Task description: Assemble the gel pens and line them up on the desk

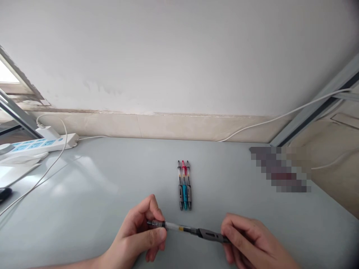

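Note:
Between my two hands a clear-barrelled pen (193, 230) with a dark grey grip is held nearly level, above the table near its front. My left hand (141, 231) pinches the clicker end between thumb and fingers. At the other end, my right hand (246, 239) closes thumb and fingers on the tip. Beyond them, three pens lie side by side on the table, tips toward me: a grey-gripped pen (180, 190) on the left, a pen with a teal grip and red clicker (184, 190) in the middle, and another grey-gripped pen (189, 190) on the right.
A white power strip (42, 144) with a plug and a thin cable (60, 151) lies at the left of the grey table (126, 168). A pixelated patch (280, 170) covers something at the right edge. Behind stands a wall (168, 56), with another white cable (269, 121) across the right.

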`<action>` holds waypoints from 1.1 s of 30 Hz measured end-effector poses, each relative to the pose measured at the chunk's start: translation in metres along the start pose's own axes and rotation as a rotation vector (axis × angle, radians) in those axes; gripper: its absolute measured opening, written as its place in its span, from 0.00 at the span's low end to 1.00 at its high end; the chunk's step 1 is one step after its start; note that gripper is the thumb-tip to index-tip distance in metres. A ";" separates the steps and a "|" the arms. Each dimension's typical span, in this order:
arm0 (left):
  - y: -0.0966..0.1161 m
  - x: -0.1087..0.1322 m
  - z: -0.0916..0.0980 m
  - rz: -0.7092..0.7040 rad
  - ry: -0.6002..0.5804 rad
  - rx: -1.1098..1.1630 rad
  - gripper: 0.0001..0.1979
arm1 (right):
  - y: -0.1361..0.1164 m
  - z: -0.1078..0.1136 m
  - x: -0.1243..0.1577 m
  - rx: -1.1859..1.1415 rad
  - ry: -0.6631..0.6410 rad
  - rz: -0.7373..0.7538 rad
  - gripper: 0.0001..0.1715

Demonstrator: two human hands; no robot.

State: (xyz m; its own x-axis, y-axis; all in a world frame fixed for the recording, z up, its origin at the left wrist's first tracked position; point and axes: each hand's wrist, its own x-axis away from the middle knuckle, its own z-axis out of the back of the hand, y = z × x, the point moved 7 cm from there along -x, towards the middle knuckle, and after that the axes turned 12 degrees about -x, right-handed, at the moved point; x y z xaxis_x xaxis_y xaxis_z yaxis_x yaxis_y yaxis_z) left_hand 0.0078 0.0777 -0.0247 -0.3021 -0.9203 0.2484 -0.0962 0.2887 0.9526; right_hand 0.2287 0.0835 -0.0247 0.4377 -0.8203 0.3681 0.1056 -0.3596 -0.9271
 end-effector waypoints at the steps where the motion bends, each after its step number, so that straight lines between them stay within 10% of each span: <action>1: 0.000 0.000 0.001 -0.002 0.004 -0.002 0.19 | 0.000 0.001 -0.001 -0.010 0.011 -0.006 0.29; 13: -0.001 -0.001 0.003 -0.006 0.037 -0.014 0.19 | 0.007 -0.002 -0.008 -0.257 -0.060 -0.048 0.27; 33: 0.006 -0.002 0.016 -0.068 0.201 0.059 0.15 | -0.011 0.036 0.009 -0.402 0.278 0.213 0.23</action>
State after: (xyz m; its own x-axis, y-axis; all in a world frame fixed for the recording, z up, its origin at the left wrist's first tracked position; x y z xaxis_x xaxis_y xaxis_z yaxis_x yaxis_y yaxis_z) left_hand -0.0071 0.0854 -0.0221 -0.0989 -0.9706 0.2197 -0.1673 0.2338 0.9578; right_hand 0.2633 0.0960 -0.0134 0.1534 -0.9609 0.2303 -0.3337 -0.2698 -0.9033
